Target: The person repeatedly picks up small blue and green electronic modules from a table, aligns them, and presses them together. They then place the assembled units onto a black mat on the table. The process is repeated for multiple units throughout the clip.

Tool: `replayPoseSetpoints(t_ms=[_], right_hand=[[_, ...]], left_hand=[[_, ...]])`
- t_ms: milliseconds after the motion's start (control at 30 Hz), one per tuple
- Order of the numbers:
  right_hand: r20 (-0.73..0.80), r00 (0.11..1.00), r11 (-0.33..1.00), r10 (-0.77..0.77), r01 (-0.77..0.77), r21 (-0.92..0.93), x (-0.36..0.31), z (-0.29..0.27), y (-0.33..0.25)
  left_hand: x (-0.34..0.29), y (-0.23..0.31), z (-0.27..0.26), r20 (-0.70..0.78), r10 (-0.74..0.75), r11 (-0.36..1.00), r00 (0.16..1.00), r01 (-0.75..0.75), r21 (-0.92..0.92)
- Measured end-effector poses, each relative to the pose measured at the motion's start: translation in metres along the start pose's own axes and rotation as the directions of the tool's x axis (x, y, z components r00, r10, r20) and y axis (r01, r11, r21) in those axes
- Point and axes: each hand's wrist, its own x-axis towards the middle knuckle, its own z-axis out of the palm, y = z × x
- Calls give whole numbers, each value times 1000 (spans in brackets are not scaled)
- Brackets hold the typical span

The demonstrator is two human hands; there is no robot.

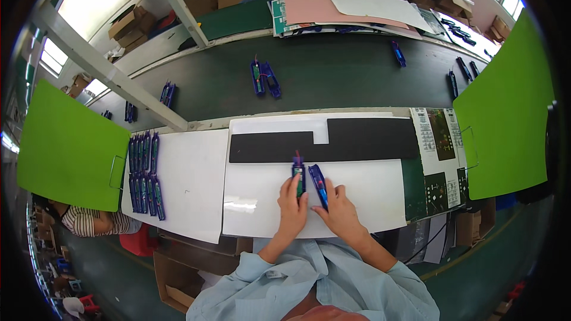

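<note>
On the white work surface (pixel 262 184) in front of me lie two halves of a slim blue plastic case. The left half (pixel 298 170) has a green circuit board inside and a red tip at its far end. My left hand (pixel 291 207) closes its fingers and thumb on the near end of that half. Beside it, slightly tilted, is the other blue half (pixel 317 181), with my right hand (pixel 338 213) gripping its near end. A small gap separates the two halves. Just beyond them a black notched mat (pixel 363 139) lies flat.
Rows of blue devices (pixel 144 172) lie on the left white board (pixel 190 184). Green panels (pixel 74 148) (pixel 502 119) flank the bench. Past its far edge runs a dark green conveyor (pixel 333 77) carrying an opened blue case (pixel 264 78). Cardboard sheets (pixel 351 12) are stacked behind.
</note>
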Motion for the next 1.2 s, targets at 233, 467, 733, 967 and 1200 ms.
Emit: replayPoseSetpoints(t_ms=[233, 467, 733, 967, 1200], right_hand=[[153, 982, 989, -108, 123, -87, 4, -15, -11], [-358, 838, 909, -413, 406, -99, 128, -31, 17], [50, 977, 969, -206, 211, -125, 237, -14, 48], [115, 988, 994, -106, 101, 51, 241, -19, 54], [-220, 954, 952, -203, 245, 183, 210, -3, 54]], left_hand=[[-5, -18, -12, 66, 151, 943, 986, -164, 289], [98, -14, -39, 145, 351, 901, 925, -376, 218], [163, -42, -2, 267, 155, 892, 951, -251, 376], [155, -40, 2, 240, 126, 906, 962, -210, 368], [156, -42, 4, 216, 173, 906, 961, -241, 349]])
